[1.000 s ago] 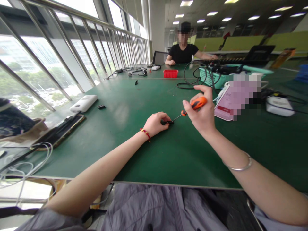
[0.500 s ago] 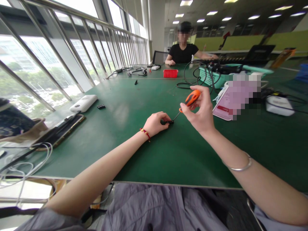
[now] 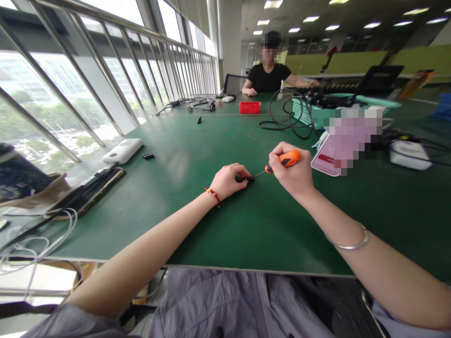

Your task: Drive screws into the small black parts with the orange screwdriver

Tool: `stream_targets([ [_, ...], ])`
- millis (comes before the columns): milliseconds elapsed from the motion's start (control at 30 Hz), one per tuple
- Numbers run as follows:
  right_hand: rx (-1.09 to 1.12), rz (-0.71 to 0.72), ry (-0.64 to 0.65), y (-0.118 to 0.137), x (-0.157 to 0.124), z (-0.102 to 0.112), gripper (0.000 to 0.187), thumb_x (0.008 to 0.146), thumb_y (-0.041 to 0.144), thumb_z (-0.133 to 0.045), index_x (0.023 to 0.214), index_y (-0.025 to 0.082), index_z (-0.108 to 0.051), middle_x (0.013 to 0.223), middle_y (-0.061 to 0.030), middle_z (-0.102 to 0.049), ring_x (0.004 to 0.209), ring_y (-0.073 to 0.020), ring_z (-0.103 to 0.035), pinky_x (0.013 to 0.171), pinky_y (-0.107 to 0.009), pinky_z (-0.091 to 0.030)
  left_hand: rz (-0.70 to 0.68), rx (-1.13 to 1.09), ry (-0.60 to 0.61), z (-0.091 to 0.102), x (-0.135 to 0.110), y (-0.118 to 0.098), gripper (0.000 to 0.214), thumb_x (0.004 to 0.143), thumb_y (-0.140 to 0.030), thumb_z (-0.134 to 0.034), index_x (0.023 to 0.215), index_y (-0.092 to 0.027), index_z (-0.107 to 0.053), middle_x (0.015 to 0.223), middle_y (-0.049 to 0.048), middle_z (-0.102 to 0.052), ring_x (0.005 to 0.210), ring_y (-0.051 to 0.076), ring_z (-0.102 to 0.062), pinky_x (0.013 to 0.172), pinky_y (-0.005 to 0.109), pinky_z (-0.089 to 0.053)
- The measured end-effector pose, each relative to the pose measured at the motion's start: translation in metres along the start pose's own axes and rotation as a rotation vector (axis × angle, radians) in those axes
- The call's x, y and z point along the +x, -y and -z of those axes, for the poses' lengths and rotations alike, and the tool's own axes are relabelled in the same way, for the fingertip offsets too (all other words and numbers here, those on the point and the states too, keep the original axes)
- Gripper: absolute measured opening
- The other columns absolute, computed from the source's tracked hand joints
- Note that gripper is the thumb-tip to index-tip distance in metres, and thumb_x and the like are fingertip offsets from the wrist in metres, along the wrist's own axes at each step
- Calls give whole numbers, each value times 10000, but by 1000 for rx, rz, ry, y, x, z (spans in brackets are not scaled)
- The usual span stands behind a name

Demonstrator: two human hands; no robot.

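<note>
My left hand [image 3: 227,180] rests on the green table [image 3: 197,155] with its fingers closed on a small black part [image 3: 245,178], pinning it to the surface. My right hand [image 3: 294,174] is wrapped round the orange handle of a screwdriver [image 3: 286,160]. The thin shaft slants down to the left and its tip meets the black part. A red bead bracelet sits on my left wrist and a silver bangle on my right forearm.
A white power bank [image 3: 123,150] and a small black piece [image 3: 148,156] lie left. A tablet [image 3: 88,190] and white cables [image 3: 31,244] are at the near left edge. A red tray [image 3: 250,107], black cables [image 3: 285,117] and a teal basket [image 3: 310,115] lie beyond. Another person [image 3: 269,70] sits at the far end.
My right hand has dropped and closed tighter round the handle, so the screwdriver now lies flatter than half a second ago. My left hand has stayed on the black part.
</note>
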State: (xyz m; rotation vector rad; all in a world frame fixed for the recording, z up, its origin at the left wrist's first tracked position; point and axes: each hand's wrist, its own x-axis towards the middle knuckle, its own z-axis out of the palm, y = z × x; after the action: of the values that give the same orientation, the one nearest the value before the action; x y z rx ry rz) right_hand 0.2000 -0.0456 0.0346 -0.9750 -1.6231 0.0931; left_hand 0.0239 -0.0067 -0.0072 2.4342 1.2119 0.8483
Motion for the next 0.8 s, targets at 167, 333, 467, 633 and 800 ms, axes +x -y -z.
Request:
stream_targets([
  [167,17,6,-2,0,0,0,210,716,187,-540,533,204,-439,500,33,-457,478,-96,-435,482,-238,-337,5,1,-8,0,0,0,164,679,-169,-603,815,-187,-693,821,8,-648,757,131,-612,720,242,-509],
  [333,-4,31,2,0,-1,-1,204,717,195,-541,534,200,-450,489,36,-458,471,-90,-436,477,-230,-334,22,10,-10,-1,-1,0,171,681,-181,-607,826,-196,-697,823,6,-649,759,131,-612,718,242,-508],
  [467,-14,41,2,0,-2,0,200,718,196,-539,535,199,-457,478,39,-454,462,-87,-434,475,-228,-333,24,4,-12,-1,-1,1,169,682,-183,-606,825,-196,-696,821,5,-650,759,131,-612,718,242,-506],
  [633,-7,55,3,0,-2,-1,197,717,187,-543,543,201,-452,475,42,-441,459,-89,-431,474,-228,-331,16,1,-16,-1,0,1,167,679,-183,-607,821,-192,-695,812,6,-646,753,133,-609,710,246,-502],
  [800,-9,83,4,0,-3,0,194,721,183,-540,548,200,-456,479,41,-447,455,-86,-427,474,-226,-334,7,-1,-16,-1,0,1,161,677,-172,-611,814,-188,-694,808,7,-642,753,132,-610,701,241,-502],
])
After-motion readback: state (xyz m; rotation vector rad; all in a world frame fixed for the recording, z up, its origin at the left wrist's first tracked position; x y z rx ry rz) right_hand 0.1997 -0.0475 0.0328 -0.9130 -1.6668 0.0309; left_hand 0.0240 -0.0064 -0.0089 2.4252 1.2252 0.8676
